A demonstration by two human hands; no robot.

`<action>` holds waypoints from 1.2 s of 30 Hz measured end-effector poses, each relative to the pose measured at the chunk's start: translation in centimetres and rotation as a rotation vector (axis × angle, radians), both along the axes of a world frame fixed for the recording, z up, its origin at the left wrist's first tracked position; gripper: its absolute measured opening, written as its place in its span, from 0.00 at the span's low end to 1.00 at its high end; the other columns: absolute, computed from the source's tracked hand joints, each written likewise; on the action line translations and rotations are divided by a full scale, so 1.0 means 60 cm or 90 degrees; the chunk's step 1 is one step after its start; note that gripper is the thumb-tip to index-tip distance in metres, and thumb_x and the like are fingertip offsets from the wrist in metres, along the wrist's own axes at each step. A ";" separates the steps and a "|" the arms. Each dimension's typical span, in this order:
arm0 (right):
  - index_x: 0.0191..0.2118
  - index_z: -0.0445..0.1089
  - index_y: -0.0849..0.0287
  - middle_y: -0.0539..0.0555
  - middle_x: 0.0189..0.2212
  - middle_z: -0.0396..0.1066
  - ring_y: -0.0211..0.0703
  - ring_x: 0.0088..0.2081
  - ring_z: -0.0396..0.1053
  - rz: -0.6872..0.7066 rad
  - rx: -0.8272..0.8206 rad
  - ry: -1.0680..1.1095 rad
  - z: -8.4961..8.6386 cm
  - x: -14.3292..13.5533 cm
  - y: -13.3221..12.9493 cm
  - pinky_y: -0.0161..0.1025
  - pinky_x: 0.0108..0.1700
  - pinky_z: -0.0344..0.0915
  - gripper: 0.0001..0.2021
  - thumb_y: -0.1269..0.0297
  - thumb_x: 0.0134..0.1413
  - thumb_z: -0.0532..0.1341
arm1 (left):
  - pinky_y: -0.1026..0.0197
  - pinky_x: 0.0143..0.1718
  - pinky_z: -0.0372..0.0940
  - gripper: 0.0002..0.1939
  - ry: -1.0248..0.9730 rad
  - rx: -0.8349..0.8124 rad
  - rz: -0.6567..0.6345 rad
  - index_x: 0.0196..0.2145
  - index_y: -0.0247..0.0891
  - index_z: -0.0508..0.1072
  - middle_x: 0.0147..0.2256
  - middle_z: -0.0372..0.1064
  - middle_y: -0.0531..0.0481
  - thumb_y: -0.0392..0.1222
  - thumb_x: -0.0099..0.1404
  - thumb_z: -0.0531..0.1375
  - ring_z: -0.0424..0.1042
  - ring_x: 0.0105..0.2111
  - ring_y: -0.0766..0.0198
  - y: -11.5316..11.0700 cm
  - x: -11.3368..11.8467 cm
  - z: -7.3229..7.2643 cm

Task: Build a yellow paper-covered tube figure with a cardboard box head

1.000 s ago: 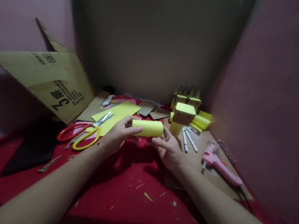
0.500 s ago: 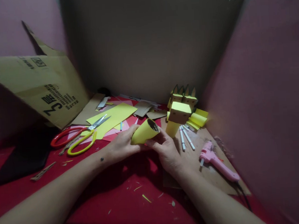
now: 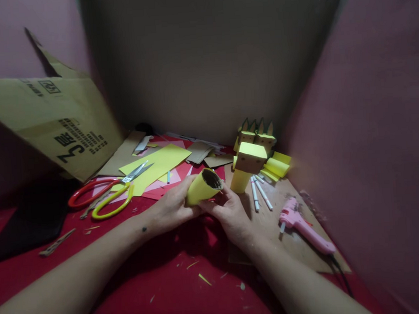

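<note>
Both hands (image 3: 172, 205) (image 3: 233, 215) hold the yellow tube (image 3: 199, 190) between them.

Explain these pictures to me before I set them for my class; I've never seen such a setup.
There is no machine here: a person works bare-handed. One head-worn camera takes every picture, looking forward and down. The left hand and right hand hold a yellow tube, its dark open end tilted upward. On the red surface, to the left, scissors lie partly on a yellow sheet. To the right, a pink glue gun and white sticks lie on a brown board, near a standing yellow piece with a boxy top.
</note>
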State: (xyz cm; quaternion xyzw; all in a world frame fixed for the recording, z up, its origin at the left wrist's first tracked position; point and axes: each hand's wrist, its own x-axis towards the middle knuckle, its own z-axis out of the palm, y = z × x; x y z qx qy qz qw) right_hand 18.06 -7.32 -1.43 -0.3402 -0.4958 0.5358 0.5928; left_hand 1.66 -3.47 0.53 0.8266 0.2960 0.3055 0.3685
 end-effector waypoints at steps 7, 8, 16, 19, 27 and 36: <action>0.56 0.66 0.51 0.50 0.45 0.75 0.44 0.47 0.72 -0.016 -0.033 0.115 -0.009 0.003 0.005 0.42 0.54 0.68 0.36 0.67 0.37 0.75 | 0.55 0.41 0.66 0.22 0.053 0.109 0.100 0.51 0.40 0.66 0.43 0.71 0.48 0.48 0.61 0.61 0.72 0.40 0.55 0.001 -0.006 0.005; 0.57 0.64 0.50 0.49 0.44 0.75 0.43 0.46 0.72 -0.029 -0.038 0.133 -0.010 0.004 0.006 0.41 0.52 0.68 0.39 0.67 0.36 0.75 | 0.54 0.42 0.66 0.22 0.066 0.127 0.105 0.51 0.40 0.67 0.43 0.71 0.47 0.48 0.60 0.62 0.72 0.41 0.54 0.003 -0.007 0.004; 0.49 0.69 0.54 0.50 0.42 0.75 0.43 0.41 0.74 -0.064 -0.060 0.239 -0.005 0.005 0.013 0.42 0.46 0.72 0.27 0.67 0.39 0.73 | 0.54 0.38 0.67 0.43 -0.069 -0.113 0.182 0.57 0.38 0.63 0.45 0.69 0.43 0.51 0.46 0.72 0.72 0.38 0.53 0.012 -0.019 0.022; 0.46 0.69 0.55 0.51 0.40 0.75 0.44 0.40 0.74 -0.075 -0.072 0.255 -0.004 0.004 0.015 0.44 0.45 0.74 0.25 0.67 0.38 0.73 | 0.60 0.25 0.63 0.34 -0.171 -0.283 0.218 0.51 0.36 0.66 0.36 0.69 0.47 0.58 0.52 0.68 0.69 0.24 0.64 0.015 -0.022 0.029; 0.43 0.68 0.54 0.51 0.37 0.74 0.47 0.38 0.75 -0.058 -0.119 0.273 -0.004 0.010 0.016 0.47 0.40 0.77 0.21 0.66 0.39 0.71 | 0.65 0.26 0.62 0.20 -0.224 -0.319 0.226 0.32 0.34 0.76 0.31 0.71 0.47 0.56 0.55 0.66 0.67 0.26 0.67 0.023 -0.024 0.024; 0.50 0.65 0.52 0.50 0.41 0.73 0.48 0.41 0.75 0.019 -0.098 0.290 -0.003 0.010 0.012 0.48 0.38 0.79 0.25 0.67 0.43 0.68 | 0.64 0.26 0.59 0.15 -0.136 -0.311 0.210 0.31 0.34 0.80 0.24 0.71 0.51 0.47 0.49 0.66 0.64 0.23 0.67 0.013 -0.021 0.035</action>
